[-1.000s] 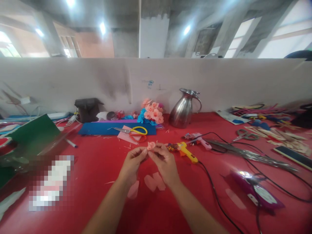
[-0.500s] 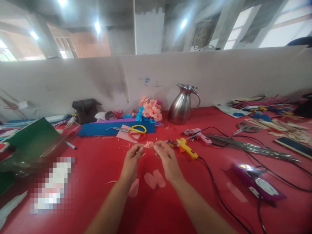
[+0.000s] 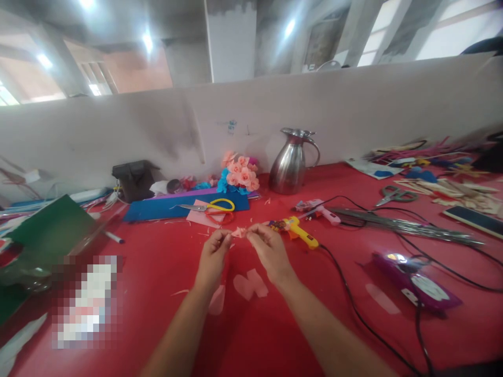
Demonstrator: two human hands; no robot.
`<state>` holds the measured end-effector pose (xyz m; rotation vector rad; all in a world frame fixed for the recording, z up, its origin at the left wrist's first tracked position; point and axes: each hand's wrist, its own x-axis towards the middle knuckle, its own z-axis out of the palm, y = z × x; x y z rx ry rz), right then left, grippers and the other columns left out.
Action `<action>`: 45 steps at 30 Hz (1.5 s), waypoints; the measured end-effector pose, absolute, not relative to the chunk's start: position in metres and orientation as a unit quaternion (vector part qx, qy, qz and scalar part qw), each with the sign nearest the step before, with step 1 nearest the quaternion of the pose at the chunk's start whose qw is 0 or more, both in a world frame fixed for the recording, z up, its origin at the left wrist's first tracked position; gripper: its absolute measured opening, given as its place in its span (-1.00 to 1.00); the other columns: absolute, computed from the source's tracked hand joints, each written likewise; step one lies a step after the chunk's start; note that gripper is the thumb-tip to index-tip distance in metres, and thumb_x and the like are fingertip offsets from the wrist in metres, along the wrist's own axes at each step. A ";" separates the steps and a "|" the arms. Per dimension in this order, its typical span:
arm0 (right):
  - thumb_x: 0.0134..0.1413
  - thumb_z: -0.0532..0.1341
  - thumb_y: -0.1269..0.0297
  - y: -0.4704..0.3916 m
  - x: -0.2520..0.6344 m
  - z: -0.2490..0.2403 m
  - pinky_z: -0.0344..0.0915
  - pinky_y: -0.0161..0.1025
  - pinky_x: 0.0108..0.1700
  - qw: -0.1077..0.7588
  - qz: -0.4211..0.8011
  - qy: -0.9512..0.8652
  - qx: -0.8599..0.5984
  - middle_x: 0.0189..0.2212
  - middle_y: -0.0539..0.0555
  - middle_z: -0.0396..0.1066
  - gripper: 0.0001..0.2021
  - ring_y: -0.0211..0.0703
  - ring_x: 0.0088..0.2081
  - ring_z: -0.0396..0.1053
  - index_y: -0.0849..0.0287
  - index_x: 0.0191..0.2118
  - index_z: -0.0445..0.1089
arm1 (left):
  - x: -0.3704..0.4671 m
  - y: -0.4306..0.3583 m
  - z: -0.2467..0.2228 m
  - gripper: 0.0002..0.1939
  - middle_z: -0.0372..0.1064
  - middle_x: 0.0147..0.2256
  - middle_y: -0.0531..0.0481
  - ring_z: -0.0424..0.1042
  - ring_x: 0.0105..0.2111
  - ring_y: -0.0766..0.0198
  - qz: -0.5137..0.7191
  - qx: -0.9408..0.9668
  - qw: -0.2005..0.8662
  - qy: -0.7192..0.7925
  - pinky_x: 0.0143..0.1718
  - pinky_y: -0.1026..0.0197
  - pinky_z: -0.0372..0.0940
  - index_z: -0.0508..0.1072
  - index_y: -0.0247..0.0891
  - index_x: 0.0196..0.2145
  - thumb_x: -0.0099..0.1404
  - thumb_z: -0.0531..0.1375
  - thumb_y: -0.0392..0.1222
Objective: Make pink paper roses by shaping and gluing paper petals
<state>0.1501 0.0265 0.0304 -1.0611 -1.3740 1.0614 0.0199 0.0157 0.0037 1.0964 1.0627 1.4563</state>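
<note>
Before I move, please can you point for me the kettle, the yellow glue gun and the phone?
Kettle [image 3: 288, 165]: head view, on its metal body.
Yellow glue gun [image 3: 302, 234]: head view, on its handle.
Phone [image 3: 475, 220]: head view, on its dark face.

A red table [image 3: 157, 309] carries a steel jug [image 3: 287, 162] at the far side, just right of a bunch of pink and blue paper flowers [image 3: 240, 174], with a blue sheet [image 3: 151, 209] to their left. Right of the middle lie a yellow glue gun [image 3: 301, 233], a pink glue gun [image 3: 324, 212] and a bundle of wires [image 3: 408, 226], with a purple device [image 3: 418, 285] nearer. Pink paper petals [image 3: 250, 284] lie near the middle, and a capped pen [image 3: 115, 237] lies on the left.
</note>
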 end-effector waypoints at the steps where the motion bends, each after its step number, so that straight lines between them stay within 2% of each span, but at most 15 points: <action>1: -0.02 0.10 0.27 0.026 0.150 0.030 0.04 -0.32 -0.48 0.526 0.444 -0.574 -0.443 -0.61 -0.07 0.20 -0.84 -0.30 -0.53 0.11 0.17 -0.54 0.27 | 0.020 0.016 0.004 -0.78 0.27 -0.45 0.08 0.21 -0.42 0.37 0.603 0.440 0.502 0.437 -0.33 0.34 0.11 0.40 -0.24 -0.37 0.13 0.18 -0.03; 7: -0.02 0.10 0.30 0.025 0.150 0.033 0.09 -0.32 -0.44 0.536 0.444 -0.572 -0.434 -0.57 -0.05 0.24 -0.88 -0.29 -0.50 0.17 0.16 -0.51 0.27 | 0.020 0.015 0.004 -0.75 0.25 -0.46 0.07 0.20 -0.44 0.37 0.599 0.404 0.550 0.419 -0.37 0.36 0.12 0.39 -0.25 -0.36 0.09 0.21 -0.01; 12: -0.05 0.13 0.29 0.025 0.151 0.035 0.16 -0.32 -0.40 0.556 0.441 -0.560 -0.426 -0.50 -0.03 0.32 -0.94 -0.25 -0.43 0.25 0.15 -0.42 0.29 | 0.020 0.015 0.004 -0.75 0.28 -0.44 0.05 0.22 -0.41 0.34 0.593 0.434 0.520 0.436 -0.33 0.34 0.13 0.40 -0.26 -0.37 0.10 0.19 -0.02; 28: -0.12 0.18 0.34 0.032 0.154 0.029 0.20 -0.29 -0.34 0.527 0.438 -0.580 -0.440 -0.49 -0.02 0.37 -0.95 -0.24 -0.42 0.30 0.16 -0.44 0.36 | 0.016 0.015 0.005 -0.82 0.31 -0.41 0.02 0.26 -0.35 0.28 0.567 0.507 0.448 0.470 -0.26 0.29 0.14 0.43 -0.25 -0.38 0.15 0.15 -0.09; 32: -0.08 0.18 0.30 0.034 0.156 0.029 0.23 -0.27 -0.30 0.523 0.466 -0.572 -0.427 -0.47 -0.01 0.42 -0.92 -0.23 -0.40 0.34 0.15 -0.42 0.40 | 0.014 0.015 0.009 -0.84 0.30 -0.44 0.04 0.23 -0.40 0.31 0.572 0.504 0.442 0.473 -0.31 0.31 0.11 0.45 -0.24 -0.40 0.14 0.16 -0.10; 36: -0.12 0.23 0.29 0.034 0.159 0.034 0.23 -0.25 -0.27 0.495 0.516 -0.552 -0.429 -0.46 0.00 0.46 -0.91 -0.22 -0.38 0.36 0.15 -0.42 0.44 | 0.013 0.015 0.012 -0.85 0.25 -0.50 0.08 0.18 -0.46 0.36 0.582 0.493 0.438 0.475 -0.35 0.32 0.09 0.45 -0.24 -0.44 0.11 0.19 -0.11; 40: -0.14 0.24 0.30 0.032 0.159 0.040 0.20 -0.26 -0.23 0.486 0.556 -0.522 -0.427 -0.46 -0.02 0.46 -0.93 -0.25 -0.36 0.36 0.15 -0.45 0.45 | 0.012 0.016 0.011 -0.84 0.23 -0.54 0.10 0.17 -0.50 0.38 0.583 0.467 0.486 0.454 -0.39 0.33 0.10 0.44 -0.25 -0.44 0.08 0.21 -0.10; 45: -0.13 0.25 0.26 0.031 0.158 0.039 0.14 -0.33 -0.34 0.488 0.600 -0.485 -0.407 -0.53 -0.06 0.41 -0.92 -0.34 -0.46 0.27 0.14 -0.47 0.45 | 0.012 0.017 0.008 -0.84 0.28 -0.48 0.07 0.22 -0.44 0.37 0.587 0.450 0.522 0.424 -0.34 0.33 0.12 0.44 -0.25 -0.40 0.09 0.21 -0.11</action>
